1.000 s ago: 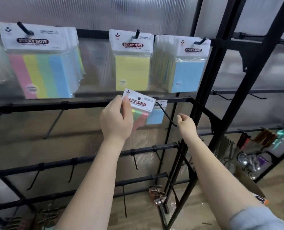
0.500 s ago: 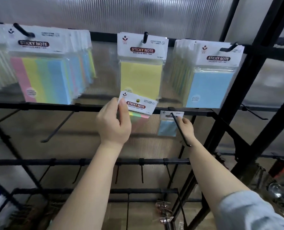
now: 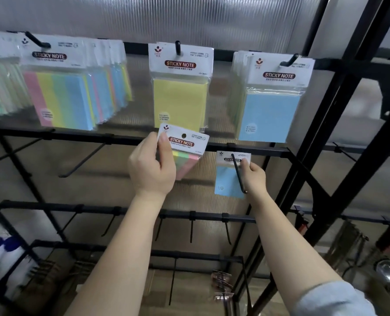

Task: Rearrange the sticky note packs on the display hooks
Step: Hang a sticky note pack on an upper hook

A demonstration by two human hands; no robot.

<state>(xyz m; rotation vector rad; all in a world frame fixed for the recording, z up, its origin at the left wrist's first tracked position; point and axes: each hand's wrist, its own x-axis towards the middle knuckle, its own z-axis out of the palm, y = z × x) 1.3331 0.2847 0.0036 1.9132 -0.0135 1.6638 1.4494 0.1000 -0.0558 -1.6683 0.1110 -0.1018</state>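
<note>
Your left hand (image 3: 152, 169) pinches a striped pack (image 3: 182, 149) by its stiff card header, off any hook. Your right hand (image 3: 253, 176) holds the small blue pack (image 3: 229, 176) on its hook (image 3: 237, 172). Both look light; their film is likely slippery, so take hold by the header.

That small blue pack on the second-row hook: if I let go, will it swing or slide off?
The small blue pack probably swings a little: it hangs from one hole on the hook, pinched by the right hand. It looks thin and light. The hook slopes downward toward you, so it might slide forward.
</note>
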